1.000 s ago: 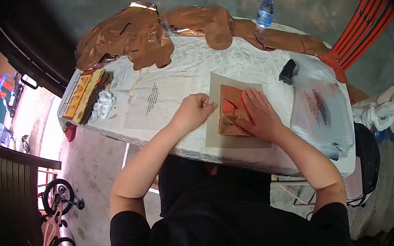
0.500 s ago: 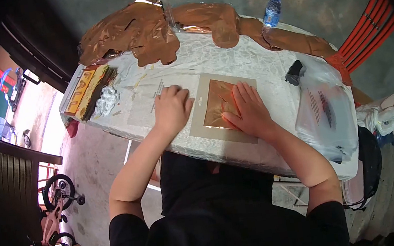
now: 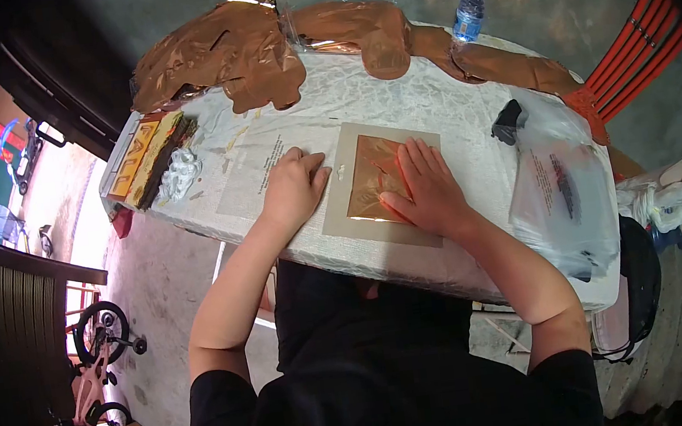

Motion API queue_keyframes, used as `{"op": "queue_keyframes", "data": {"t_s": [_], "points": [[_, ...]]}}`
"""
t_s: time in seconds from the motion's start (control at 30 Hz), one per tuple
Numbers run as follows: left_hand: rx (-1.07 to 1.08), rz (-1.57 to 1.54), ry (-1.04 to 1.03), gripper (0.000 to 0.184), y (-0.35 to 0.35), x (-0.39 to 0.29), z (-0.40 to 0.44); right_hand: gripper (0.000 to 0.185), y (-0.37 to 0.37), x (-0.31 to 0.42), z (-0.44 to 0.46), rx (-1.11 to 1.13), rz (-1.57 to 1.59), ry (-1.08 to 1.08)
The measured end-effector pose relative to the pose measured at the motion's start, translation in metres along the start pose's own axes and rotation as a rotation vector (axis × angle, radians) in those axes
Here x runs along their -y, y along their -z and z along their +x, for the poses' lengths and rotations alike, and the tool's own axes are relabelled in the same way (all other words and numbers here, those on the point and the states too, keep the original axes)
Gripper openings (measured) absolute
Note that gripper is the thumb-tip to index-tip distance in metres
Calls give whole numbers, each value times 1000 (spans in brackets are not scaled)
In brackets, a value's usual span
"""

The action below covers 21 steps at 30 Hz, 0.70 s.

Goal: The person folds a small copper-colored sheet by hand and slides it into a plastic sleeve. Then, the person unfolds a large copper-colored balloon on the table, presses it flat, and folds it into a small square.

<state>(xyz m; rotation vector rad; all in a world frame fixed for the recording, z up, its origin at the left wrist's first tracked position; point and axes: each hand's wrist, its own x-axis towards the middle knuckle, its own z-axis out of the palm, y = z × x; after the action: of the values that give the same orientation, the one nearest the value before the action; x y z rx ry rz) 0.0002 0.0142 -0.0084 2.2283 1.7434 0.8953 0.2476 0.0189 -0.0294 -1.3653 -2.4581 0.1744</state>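
Note:
My right hand lies flat with fingers stretched out on a folded copper-coloured foil piece. The foil rests on a grey-beige card with a small hang hole near its left edge. Left of the card, my left hand is closed on the table, its fingers curled under. It covers the right side of a clear plastic bag with small printed text. Whether anything is inside those curled fingers is hidden.
Flattened copper foil balloons line the table's far edge, with a water bottle beside them. A stack of yellow-orange packets and crumpled white plastic lie left. Clear bags and a black item lie right, near a red chair.
The fingers of my left hand have curled in a little more. My right hand stays flat on the foil, and the view has shifted slightly.

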Motion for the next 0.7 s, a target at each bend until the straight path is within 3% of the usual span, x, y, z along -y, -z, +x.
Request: {"op": "queue_keyframes", "data": {"t_s": [0.13,0.27,0.33,0.47,0.53,0.7], "points": [[64,-59,94,23,4,-2,3,83,-3,-1,-1,-11,2,0],[18,-32,63,22,5,0,7,82,-4,-1,-1,-33,8,10],[82,-157,208,21,12,-7,10,82,-1,0,0,-23,9,5],[77,-95,184,18,6,-4,11,82,-3,-1,-1,-31,13,13],[-61,131,7,16,1,-5,11,82,-2,-1,-1,-28,12,13],[-43,187,-18,15,-3,-14,6,82,-2,-1,-1,-24,24,6]]}}
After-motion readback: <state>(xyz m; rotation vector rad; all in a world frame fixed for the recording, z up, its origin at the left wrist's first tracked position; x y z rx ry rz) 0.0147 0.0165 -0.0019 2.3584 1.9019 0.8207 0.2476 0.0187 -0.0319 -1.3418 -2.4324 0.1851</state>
